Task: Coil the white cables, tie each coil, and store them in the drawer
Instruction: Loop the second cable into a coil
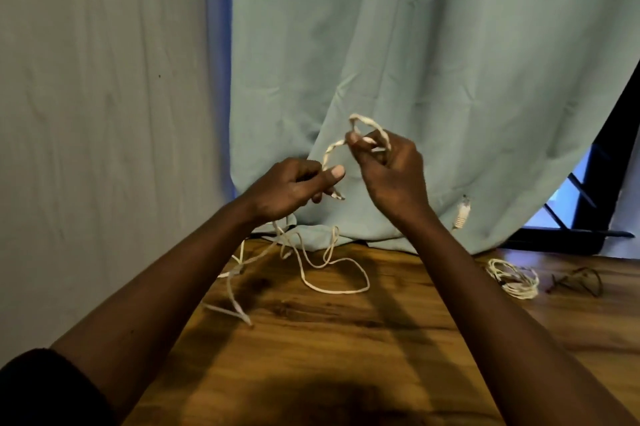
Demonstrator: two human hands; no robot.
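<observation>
Up above the wooden tabletop (346, 339), both hands are raised in front of a pale green curtain (433, 44) and work one white cable (331, 145). The left hand (294, 185) pinches the cable between thumb and curled fingers. The right hand (391, 171), slightly higher, has its fingers curled round a small loop of the same cable that arches over its fingertips. From the hands the cable drops to the tabletop, where the rest of it lies in loose, uncoiled loops near the curtain's hem. A white plug (462, 212) hangs beside the right wrist. Further right, a coiled white cable (513, 278) rests on the tabletop, just beside a dark cord (581, 281)
</observation>
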